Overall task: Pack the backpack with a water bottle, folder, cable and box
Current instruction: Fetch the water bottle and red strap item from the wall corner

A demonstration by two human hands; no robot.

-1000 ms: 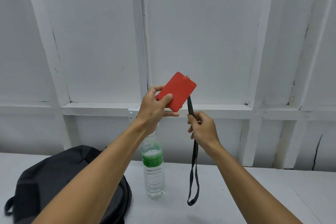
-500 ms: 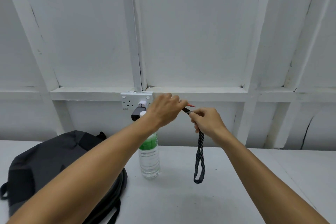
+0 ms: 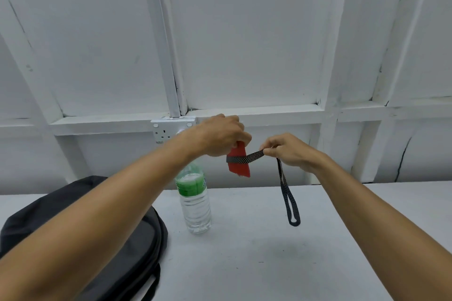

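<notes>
I see the left hand (image 3: 220, 135) gripping the top of a flat red case (image 3: 238, 162) from above, fingers curled over it, while the right hand (image 3: 288, 150) pinches a dark patterned strap (image 3: 247, 157) between thumb and fingertips. The strap crosses the case's face once, runs taut to the right hand, then hangs as a loop (image 3: 289, 199) ending above the white table (image 3: 269, 252).

The water bottle (image 3: 195, 205) stands upright on the table, below and just left of the case; my left forearm hides its cap. Its green label carries print too small for me to read. The black backpack (image 3: 137, 247) lies at the near left, largely behind that forearm. On the far white panelled wall (image 3: 244, 44), a white socket plate (image 3: 166, 131) sits partly behind the left hand.
</notes>
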